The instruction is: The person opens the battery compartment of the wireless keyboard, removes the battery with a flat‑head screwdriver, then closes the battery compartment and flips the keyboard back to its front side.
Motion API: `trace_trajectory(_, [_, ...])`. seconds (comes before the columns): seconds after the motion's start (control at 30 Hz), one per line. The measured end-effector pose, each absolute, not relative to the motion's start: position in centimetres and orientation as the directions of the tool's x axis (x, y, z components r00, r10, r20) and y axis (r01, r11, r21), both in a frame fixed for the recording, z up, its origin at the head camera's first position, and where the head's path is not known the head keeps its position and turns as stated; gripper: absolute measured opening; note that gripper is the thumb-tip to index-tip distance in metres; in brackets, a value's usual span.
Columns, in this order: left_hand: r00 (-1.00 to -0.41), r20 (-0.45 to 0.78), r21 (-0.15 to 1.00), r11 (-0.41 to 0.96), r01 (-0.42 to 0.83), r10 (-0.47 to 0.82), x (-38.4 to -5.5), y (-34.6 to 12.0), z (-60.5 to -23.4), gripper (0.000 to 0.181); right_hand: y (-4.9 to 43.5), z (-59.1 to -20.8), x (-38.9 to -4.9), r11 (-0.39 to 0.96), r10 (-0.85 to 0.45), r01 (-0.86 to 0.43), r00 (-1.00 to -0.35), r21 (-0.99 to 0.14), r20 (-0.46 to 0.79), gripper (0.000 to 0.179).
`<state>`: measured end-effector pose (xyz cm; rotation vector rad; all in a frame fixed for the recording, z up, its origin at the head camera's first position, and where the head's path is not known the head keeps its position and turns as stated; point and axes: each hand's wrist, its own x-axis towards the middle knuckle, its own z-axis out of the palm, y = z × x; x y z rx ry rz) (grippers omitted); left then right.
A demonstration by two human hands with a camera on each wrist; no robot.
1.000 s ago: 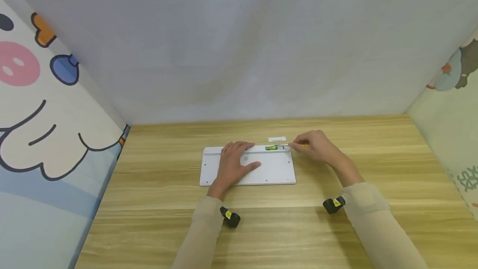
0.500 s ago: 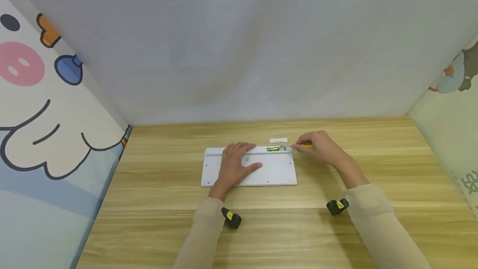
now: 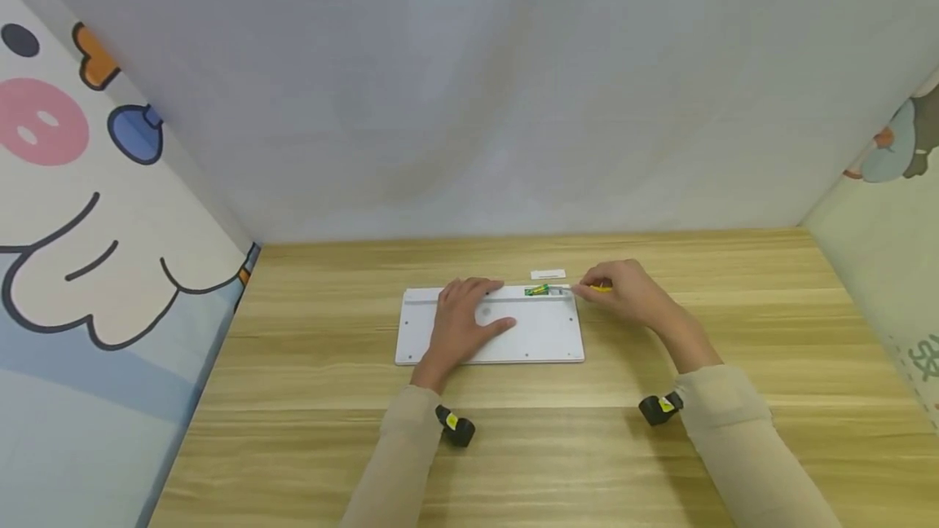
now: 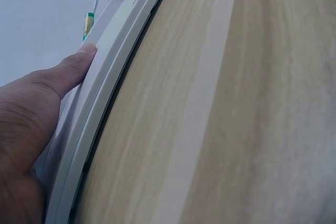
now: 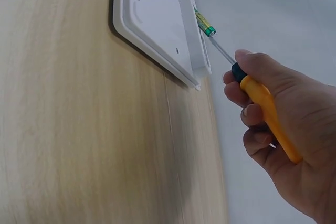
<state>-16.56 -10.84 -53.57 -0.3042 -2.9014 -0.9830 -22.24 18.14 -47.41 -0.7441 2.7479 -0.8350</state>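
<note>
Since half a second ago we see that the green battery (image 3: 537, 290) has tipped: it lay flat in its slot (image 3: 563, 292) then, and now the end nearer the right hand (image 3: 623, 293) stands raised. Both hands have kept nearly the same places. The slot is in the far strip of a white keyboard (image 3: 543, 336), which lies underside up on the wooden table (image 3: 330, 446), small dark screws showing along its edges. We find the left hand (image 3: 464, 323) resting on the keyboard to the left of the battery, its fingers spread and its thumb held out wide, pressing on the white surface without gripping anything. The right hand has its fingers and thumb curled round the yellow handle of a screwdriver (image 5: 270, 114), just beyond the keyboard's right end. From the right wrist we see the thin metal shaft run from the black collar (image 5: 239, 72) to the battery's raised end; we cannot make out exactly where its tip sits. A small white cover (image 3: 548, 274) lies on the table just behind the slot. At each pale sleeve (image 3: 411, 422) we notice a black wrist camera (image 3: 459, 431).
</note>
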Motion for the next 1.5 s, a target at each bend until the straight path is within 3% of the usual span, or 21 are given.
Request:
trace_trajectory(0.5, [-0.976,0.13,0.594,0.775,0.217,0.173,-16.5,-10.8,-53.5,0.064,18.8,-47.2,-21.3,0.73,-0.464,-0.382,-0.886,-0.567,0.0,0.021])
trace_trajectory(0.9, [-0.975,0.137,0.592,0.775,0.221,0.174,-16.6,-10.8,-53.6,0.064,19.7,-47.3,-19.9,0.763,-0.318,-0.341,-0.938,-0.549,0.14,0.021])
trace_trajectory(1.2, [-0.972,0.158,0.592,0.772,0.233,0.173,-16.6,-11.0,-54.0,0.063,20.5,-47.8,-18.8,0.797,-0.196,-0.251,-0.968,-0.549,0.157,0.025])
trace_trajectory(1.5, [-0.972,0.163,0.609,0.758,0.235,0.171,-16.4,-10.9,-53.7,0.063,21.5,-48.7,-17.7,0.788,-0.162,-0.227,-0.973,-0.572,0.164,0.028])
